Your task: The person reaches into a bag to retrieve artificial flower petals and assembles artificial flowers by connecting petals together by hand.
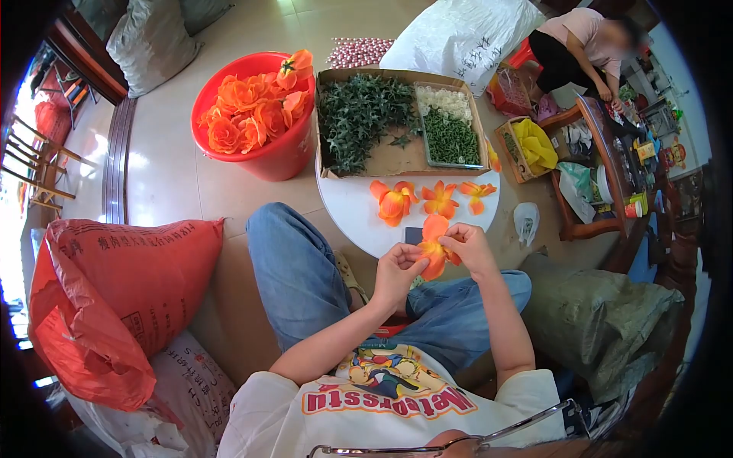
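round white table (pixel 347 214) bears cardboard tray (pixel 397 156), three orange flowers (pixel 439 200), perhaps a phone (pixel 413 235)

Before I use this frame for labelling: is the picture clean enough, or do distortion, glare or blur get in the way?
Head view: strong fisheye bending, black vignette at the corners; window glare whitens the floor at left; the flower between left hand and right hand is sharp; the person at top right has a blurred face.
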